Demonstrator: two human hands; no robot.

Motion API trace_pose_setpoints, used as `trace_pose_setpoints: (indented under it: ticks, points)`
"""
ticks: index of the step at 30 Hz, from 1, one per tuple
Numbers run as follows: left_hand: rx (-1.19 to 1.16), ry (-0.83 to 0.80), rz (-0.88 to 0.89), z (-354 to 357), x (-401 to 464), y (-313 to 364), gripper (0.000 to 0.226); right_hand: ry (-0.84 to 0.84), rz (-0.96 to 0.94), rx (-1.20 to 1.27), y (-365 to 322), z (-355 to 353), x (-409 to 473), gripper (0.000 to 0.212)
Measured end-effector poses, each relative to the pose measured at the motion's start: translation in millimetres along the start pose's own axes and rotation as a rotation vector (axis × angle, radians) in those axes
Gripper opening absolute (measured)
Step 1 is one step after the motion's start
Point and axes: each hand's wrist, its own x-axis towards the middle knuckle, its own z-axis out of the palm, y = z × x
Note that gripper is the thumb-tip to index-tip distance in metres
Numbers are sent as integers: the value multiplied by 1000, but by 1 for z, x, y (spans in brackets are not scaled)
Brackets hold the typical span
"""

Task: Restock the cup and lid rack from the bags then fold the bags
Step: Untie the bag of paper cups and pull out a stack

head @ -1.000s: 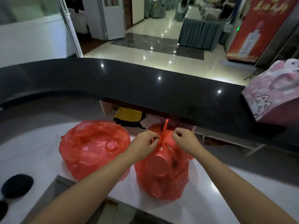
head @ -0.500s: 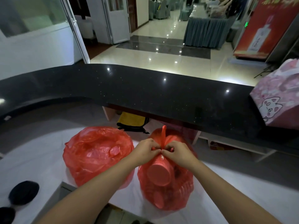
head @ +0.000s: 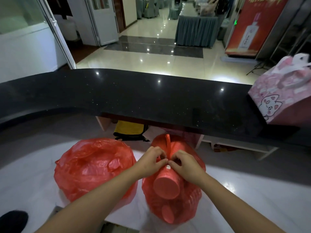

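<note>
— Where are the two bags sitting?

— Both on the white counter (head: 252, 190), close to its near edge. The left red bag (head: 94, 167) is tied shut and bulging, crumpled on top. The right red bag (head: 175, 195) stands just beside it, the two nearly touching near their bases.

— What's inside the right one?

— Stacks of cups (head: 166, 185) show through the thin plastic; one stack points its round base up toward the camera. What fills the left bag I cannot tell.

— And the hands?

— Both are at the knot (head: 168, 159) on top of the right bag. The left hand (head: 151, 163) comes in from the left, thumb and forefinger pinched on the twisted plastic. The right hand (head: 184, 165) meets it from the other side, fingertips also pinched on the knot, so the two hands almost touch. A tail of the bag (head: 168, 142) sticks straight up behind them.

— Anything else around?

— A curved black ledge (head: 151, 100) runs across above the counter's far edge. A pink cat-print gift bag (head: 284, 96) stands at its right end. A yellow cloth (head: 128, 129) lies tucked under the ledge, behind the bags. A dark round object (head: 13, 219) sits at the counter's near left corner.
</note>
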Motion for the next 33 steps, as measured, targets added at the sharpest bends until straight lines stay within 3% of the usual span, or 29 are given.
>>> trace_pose_setpoints:
  ticks: [8,14,16,18,20,21,27,30,33]
  points:
    - [-120,-14,-99,8,9,-7,24,164,26,102,-6,11,-1,8]
    - [-538,80,-356,9,8,-10,19,228,3,203,-6,9,2,23]
    - [-371,224,-212,5,5,-12,13,205,42,256,-3,8,3,23]
    - [-143,318,80,-4,1,-12,10,186,70,297,0,9,4,22]
    - [10,256,323,-8,0,-13,17,163,83,345,0,10,5,23]
    - [45,191,362,-8,1,-12,22,145,94,376,-1,11,5,23]
    - [18,-26,221,-12,14,-8,20,-33,213,492,6,-1,3,21]
    - [21,-43,177,-11,14,-6,8,-180,223,485,5,-9,-2,6]
    - [-59,-54,113,-9,15,-1,2,-213,248,475,6,-15,-4,21]
